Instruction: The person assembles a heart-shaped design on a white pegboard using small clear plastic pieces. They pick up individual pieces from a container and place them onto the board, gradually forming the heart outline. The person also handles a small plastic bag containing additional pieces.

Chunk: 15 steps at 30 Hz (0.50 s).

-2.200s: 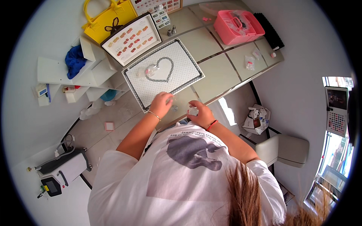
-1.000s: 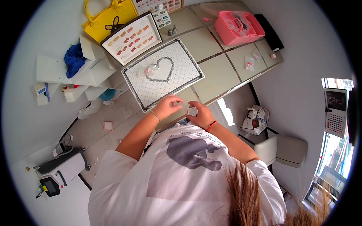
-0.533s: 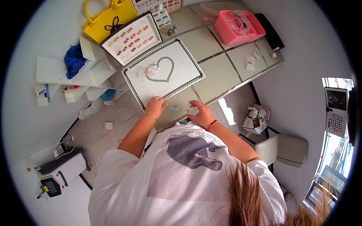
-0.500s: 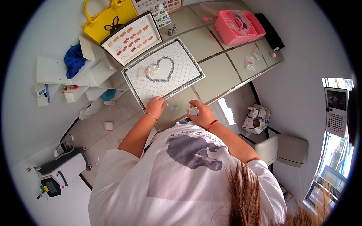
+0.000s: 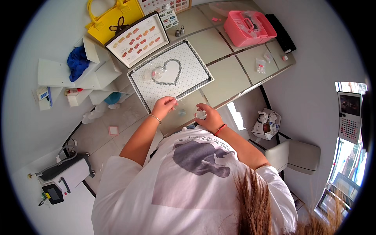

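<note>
My left hand (image 5: 164,107) is above the near edge of a white placemat (image 5: 149,91) with a black lace border and a lace heart outline. Its thumb and forefinger are pinched together; whatever they hold is too small to name. My right hand (image 5: 210,119), at the table's near edge, curls round a small clear, rounded container (image 5: 200,114). Between the hands a small bluish translucent piece (image 5: 181,112) lies on the table. On the mat, left of the heart, sits a clear plastic bag (image 5: 157,73) with something pink in it.
A framed display board (image 5: 138,40) leans behind the mat, beside a yellow bag (image 5: 117,19). Far right on the tiled table (image 5: 229,74) stand a pink caddy (image 5: 244,33) and small plastic packets (image 5: 260,65). A waste bin (image 5: 265,124) and chair (image 5: 301,156) are at right.
My left hand has risen slightly and turned, its pinched fingers now at the mat's near edge. The right hand has stayed in place round the clear container.
</note>
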Each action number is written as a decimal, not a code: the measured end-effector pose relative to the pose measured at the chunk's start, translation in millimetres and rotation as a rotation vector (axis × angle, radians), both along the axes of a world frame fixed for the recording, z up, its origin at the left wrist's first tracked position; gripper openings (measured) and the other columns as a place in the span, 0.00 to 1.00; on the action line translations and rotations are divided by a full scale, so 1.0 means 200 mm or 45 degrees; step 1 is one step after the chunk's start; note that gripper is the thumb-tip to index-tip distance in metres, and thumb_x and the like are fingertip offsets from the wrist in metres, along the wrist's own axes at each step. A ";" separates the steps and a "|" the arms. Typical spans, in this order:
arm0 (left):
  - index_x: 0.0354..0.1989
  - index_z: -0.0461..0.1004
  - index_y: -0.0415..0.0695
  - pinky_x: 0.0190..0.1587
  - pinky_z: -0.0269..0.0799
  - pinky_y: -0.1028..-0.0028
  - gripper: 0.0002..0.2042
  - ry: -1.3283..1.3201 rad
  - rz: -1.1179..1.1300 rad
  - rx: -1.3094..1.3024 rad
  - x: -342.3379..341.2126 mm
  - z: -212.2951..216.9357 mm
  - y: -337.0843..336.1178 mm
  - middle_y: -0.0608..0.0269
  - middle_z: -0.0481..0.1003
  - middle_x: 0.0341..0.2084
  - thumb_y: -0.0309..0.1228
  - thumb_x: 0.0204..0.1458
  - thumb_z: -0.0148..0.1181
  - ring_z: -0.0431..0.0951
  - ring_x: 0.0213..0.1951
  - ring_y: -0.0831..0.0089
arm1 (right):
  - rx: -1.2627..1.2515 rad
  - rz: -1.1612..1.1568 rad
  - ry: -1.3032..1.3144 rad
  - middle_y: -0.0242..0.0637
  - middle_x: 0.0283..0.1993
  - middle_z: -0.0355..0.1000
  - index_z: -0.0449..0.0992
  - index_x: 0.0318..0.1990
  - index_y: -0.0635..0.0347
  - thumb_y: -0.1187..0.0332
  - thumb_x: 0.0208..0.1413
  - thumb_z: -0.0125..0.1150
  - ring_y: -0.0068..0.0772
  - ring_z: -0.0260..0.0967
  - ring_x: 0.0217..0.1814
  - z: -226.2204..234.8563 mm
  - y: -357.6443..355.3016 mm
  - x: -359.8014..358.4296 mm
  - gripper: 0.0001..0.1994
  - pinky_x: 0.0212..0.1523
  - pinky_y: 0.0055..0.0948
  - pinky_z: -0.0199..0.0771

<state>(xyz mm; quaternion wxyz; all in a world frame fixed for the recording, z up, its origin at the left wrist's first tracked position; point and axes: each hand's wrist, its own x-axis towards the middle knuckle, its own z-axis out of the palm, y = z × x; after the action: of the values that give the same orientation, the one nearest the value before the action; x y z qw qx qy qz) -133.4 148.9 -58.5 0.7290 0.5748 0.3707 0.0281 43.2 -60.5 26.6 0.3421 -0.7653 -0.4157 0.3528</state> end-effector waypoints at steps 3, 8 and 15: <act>0.42 0.79 0.40 0.35 0.73 0.77 0.08 -0.092 -0.076 -0.104 0.04 0.07 -0.03 0.68 0.81 0.34 0.31 0.61 0.61 0.77 0.32 0.80 | 0.015 0.005 0.012 0.46 0.50 0.77 0.74 0.57 0.59 0.69 0.43 0.74 0.49 0.75 0.55 -0.01 0.00 0.00 0.29 0.56 0.39 0.74; 0.40 0.78 0.40 0.37 0.73 0.77 0.06 -0.197 -0.246 0.103 0.11 0.21 -0.14 0.70 0.79 0.32 0.28 0.57 0.65 0.75 0.33 0.82 | 0.042 0.004 0.009 0.47 0.50 0.77 0.74 0.57 0.59 0.70 0.43 0.75 0.49 0.75 0.55 -0.01 0.00 0.00 0.29 0.57 0.39 0.74; 0.35 0.76 0.38 0.35 0.72 0.75 0.07 -0.194 -0.399 0.365 0.17 0.31 -0.22 0.67 0.77 0.27 0.29 0.57 0.65 0.74 0.30 0.80 | 0.047 0.001 0.003 0.47 0.50 0.77 0.74 0.56 0.59 0.70 0.43 0.75 0.49 0.75 0.55 0.00 -0.01 0.00 0.29 0.56 0.39 0.75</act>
<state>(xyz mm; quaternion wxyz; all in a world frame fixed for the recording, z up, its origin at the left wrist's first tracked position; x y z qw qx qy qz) -99.0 105.0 3.1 0.6610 0.7195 0.2129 0.0102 42.6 -61.6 27.3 0.3564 -0.7584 -0.4219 0.3461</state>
